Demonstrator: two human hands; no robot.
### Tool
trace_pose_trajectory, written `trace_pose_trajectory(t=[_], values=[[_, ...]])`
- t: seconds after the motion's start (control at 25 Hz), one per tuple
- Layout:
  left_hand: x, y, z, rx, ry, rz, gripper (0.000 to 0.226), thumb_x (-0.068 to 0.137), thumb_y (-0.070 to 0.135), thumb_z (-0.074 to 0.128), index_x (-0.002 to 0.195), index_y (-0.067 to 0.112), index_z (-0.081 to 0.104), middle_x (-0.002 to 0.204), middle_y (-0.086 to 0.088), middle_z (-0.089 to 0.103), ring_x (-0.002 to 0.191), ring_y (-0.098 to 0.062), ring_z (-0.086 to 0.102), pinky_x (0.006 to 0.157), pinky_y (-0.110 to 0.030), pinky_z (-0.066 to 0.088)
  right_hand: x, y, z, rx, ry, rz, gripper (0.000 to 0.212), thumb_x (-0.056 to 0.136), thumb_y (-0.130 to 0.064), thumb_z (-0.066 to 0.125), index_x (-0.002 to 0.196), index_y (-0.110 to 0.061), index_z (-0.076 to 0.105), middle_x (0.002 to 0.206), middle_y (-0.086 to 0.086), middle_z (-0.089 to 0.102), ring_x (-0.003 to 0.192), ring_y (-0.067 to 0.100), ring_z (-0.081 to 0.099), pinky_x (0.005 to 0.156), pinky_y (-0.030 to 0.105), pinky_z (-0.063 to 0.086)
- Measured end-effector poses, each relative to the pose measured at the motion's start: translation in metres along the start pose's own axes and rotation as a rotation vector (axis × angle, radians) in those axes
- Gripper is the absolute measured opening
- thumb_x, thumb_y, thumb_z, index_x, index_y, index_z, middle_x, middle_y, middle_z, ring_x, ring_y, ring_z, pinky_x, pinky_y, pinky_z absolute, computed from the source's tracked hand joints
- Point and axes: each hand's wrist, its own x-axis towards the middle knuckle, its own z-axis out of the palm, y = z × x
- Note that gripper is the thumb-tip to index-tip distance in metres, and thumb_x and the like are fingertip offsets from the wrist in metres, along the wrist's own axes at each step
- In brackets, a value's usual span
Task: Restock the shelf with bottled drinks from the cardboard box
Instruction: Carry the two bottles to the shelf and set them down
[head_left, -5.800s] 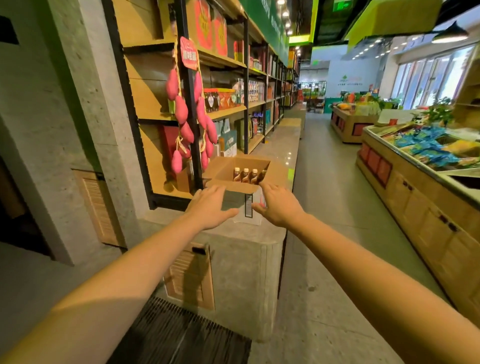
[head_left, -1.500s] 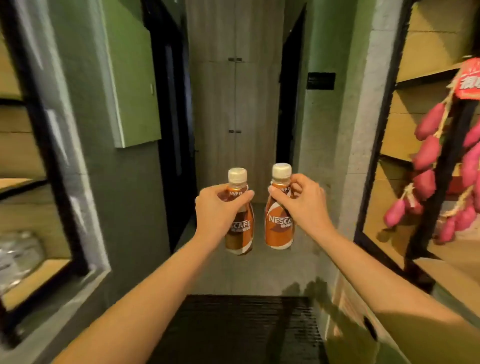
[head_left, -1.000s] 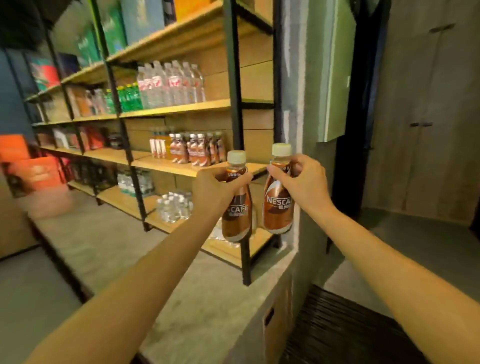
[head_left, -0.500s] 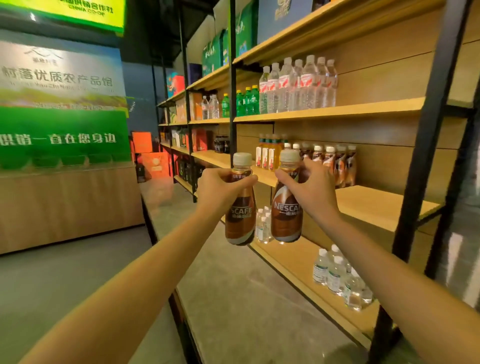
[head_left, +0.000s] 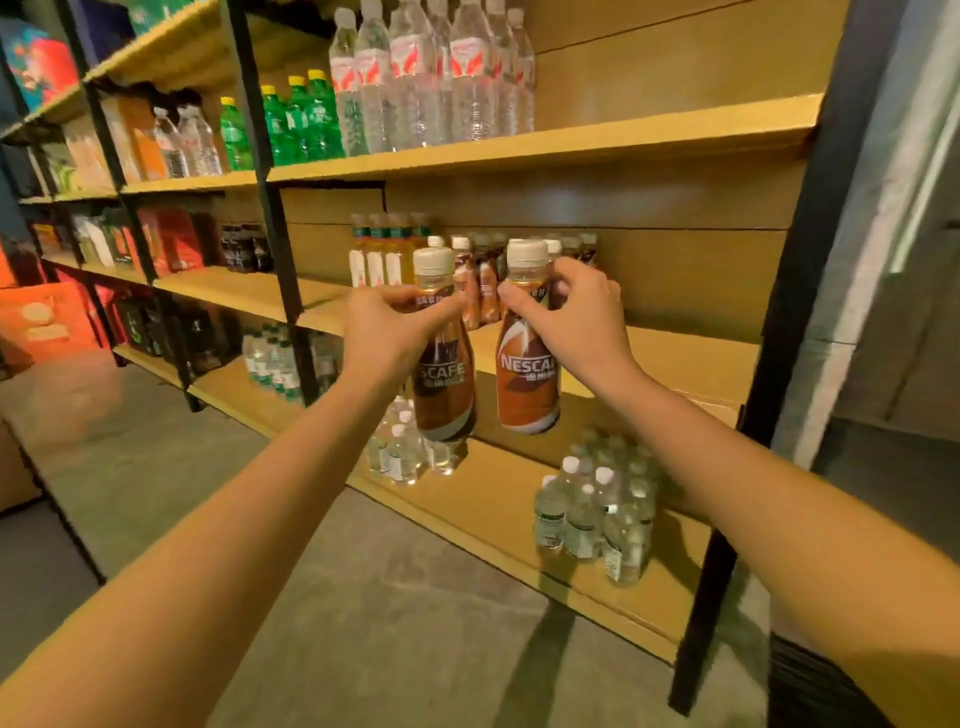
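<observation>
Brown coffee bottles hang upright, caps up, side by side before the middle shelf (head_left: 675, 358); the left hand (head_left: 387, 338) pinches the neck of the left bottle (head_left: 444, 384), label reading "SCAFE"; the right hand (head_left: 576, 322) pinches the right bottle (head_left: 527, 382), reading "NESCAF"; bare board lies right of the shelved coffee bottles (head_left: 480, 280).

Two upright brown bottles (head_left: 447, 395) (head_left: 527, 389) before shelf (head_left: 675, 358)

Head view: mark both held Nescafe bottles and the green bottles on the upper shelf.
left Nescafe bottle (head_left: 444, 387), head view, on its dark brown label.
right Nescafe bottle (head_left: 527, 382), head view, on its orange-brown label.
green bottles (head_left: 298, 122), head view, on the body of a middle one.
</observation>
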Motion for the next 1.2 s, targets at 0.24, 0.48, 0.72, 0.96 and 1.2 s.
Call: trace_pose_trajectory(t=[0.24, 0.48, 0.72, 0.96, 1.2], values=[[0.082, -0.03, 0.069, -0.091, -0.257, 0.088, 0.046, 0.07, 0.042, 0.077, 0.101, 0.01, 0.07, 0.098, -0.001, 0.071, 0.09, -0.014, 0.066, 0.076, -0.029, 0.055, 0.035, 0.052, -0.012, -0.255, 0.257, 0.159, 0.038, 0.073, -0.061, 0.061, 0.07, -0.024, 0.053, 0.08, 0.0, 0.067, 0.082, 0.023, 0.064, 0.077, 0.046, 0.053], [0.134, -0.028, 0.135, -0.224, -0.467, 0.113, 0.043, 0.069, 0.039, 0.079, 0.102, 0.013, 0.07, 0.096, 0.002, 0.07, 0.091, -0.016, 0.067, 0.081, -0.033, 0.056, 0.06, 0.079, -0.023, -0.318, 0.389, 0.333, 0.043, 0.076, -0.054, 0.064, 0.094, -0.015, 0.062, 0.092, 0.0, 0.068, 0.089, 0.019, 0.065, 0.083, 0.045, 0.055], [0.153, -0.038, 0.195, -0.235, -0.559, 0.065, 0.042, 0.072, 0.034, 0.078, 0.106, 0.011, 0.068, 0.097, 0.0, 0.067, 0.09, -0.013, 0.064, 0.078, -0.029, 0.052, 0.083, 0.121, -0.034, -0.396, 0.399, 0.404, 0.031, 0.083, -0.041, 0.065, 0.099, -0.015, 0.058, 0.097, 0.001, 0.065, 0.093, 0.017, 0.064, 0.084, 0.035, 0.054], [0.178, -0.046, 0.246, -0.236, -0.509, 0.101, 0.04, 0.073, 0.033, 0.077, 0.106, 0.011, 0.069, 0.103, -0.003, 0.07, 0.091, -0.013, 0.064, 0.077, -0.027, 0.051, 0.1, 0.165, -0.035, -0.451, 0.435, 0.398, 0.038, 0.08, -0.044, 0.067, 0.103, -0.014, 0.059, 0.099, 0.002, 0.069, 0.09, 0.013, 0.065, 0.081, 0.034, 0.055], [0.18, -0.056, 0.269, -0.287, -0.513, 0.179, 0.04, 0.073, 0.035, 0.077, 0.107, 0.014, 0.069, 0.096, 0.004, 0.069, 0.086, -0.007, 0.063, 0.077, -0.023, 0.052, 0.108, 0.189, -0.04, -0.442, 0.489, 0.384, 0.039, 0.079, -0.043, 0.069, 0.104, -0.015, 0.059, 0.097, 0.0, 0.068, 0.087, 0.011, 0.065, 0.081, 0.036, 0.056]])
